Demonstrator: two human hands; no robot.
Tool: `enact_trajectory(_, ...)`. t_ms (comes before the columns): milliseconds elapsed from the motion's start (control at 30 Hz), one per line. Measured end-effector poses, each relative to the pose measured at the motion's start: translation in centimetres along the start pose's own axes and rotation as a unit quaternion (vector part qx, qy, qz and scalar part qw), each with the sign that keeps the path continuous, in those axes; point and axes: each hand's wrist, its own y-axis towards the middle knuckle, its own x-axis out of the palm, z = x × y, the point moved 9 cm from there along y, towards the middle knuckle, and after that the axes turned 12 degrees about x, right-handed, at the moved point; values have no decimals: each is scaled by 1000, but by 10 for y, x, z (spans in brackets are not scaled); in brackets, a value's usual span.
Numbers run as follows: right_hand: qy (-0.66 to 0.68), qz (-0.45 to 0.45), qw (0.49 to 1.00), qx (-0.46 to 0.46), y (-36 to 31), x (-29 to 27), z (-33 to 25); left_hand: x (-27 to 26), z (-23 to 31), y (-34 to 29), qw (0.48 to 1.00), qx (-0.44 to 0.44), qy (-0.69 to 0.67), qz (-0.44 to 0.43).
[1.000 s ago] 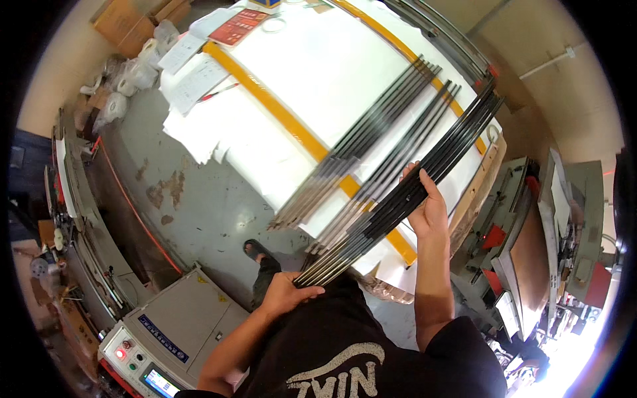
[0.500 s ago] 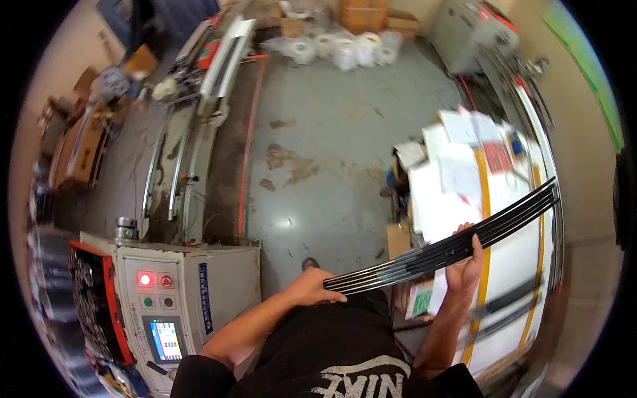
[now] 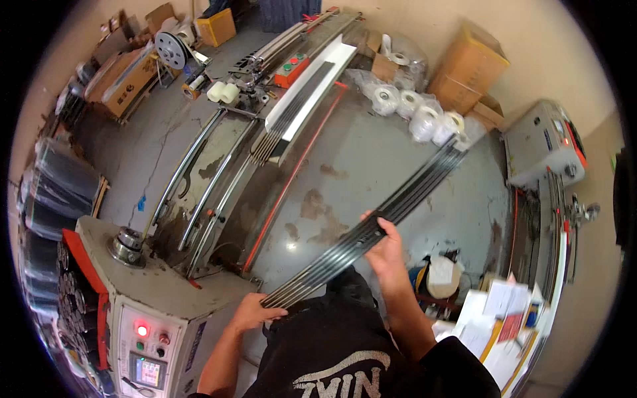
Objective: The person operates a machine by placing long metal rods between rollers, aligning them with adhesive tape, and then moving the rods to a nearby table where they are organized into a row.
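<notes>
A bundle of several long, thin black rods (image 3: 411, 194) stretches across my front, slanting from lower left to upper right. My left hand (image 3: 251, 312) is closed around its near, lighter-looking end. Farther along, my right hand (image 3: 386, 249) holds the bundle from below, with the thumb wrapped over it. The far end hangs in the air above the floor. More dark rods (image 3: 302, 103) lie in a white trough (image 3: 340, 54) on the long machine ahead to the left.
At lower left stands a machine cabinet (image 3: 192, 312) with lit buttons and a screen. A red floor line (image 3: 296, 174) runs beside the rails. White film rolls (image 3: 424, 123) and cartons (image 3: 468, 66) sit against the far wall. A white table (image 3: 484, 345) with papers is at lower right.
My view has turned left. Both hands have carried the rod bundle away from over the white table, and its far end now points up and out over the floor.
</notes>
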Motion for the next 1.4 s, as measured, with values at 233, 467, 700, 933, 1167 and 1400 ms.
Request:
enact_trajectory(233, -93, 42, 985, 139, 209, 77, -52, -33, 50, 108, 976, -49, -152, 148)
enact_trajectory(467, -128, 37, 969, 206, 379, 130, -87, -97, 102, 226, 966, -53, -155, 202)
enact_trajectory(700, -125, 36, 961, 243, 525, 140, -102, -172, 121, 337, 961, -50, -185, 200)
enact_trajectory(933, -121, 76, 953, 268, 597, 149, -113, -212, 145, 390, 951, -78, -220, 204)
enact_trajectory(1167, -138, 134, 941, 278, 643, 145, -121, -227, 141, 425, 936, -147, -233, 220)
enact_trajectory(1400, -129, 127, 939, 292, 671, 132, -108, -253, 143, 442, 942, -99, -230, 223)
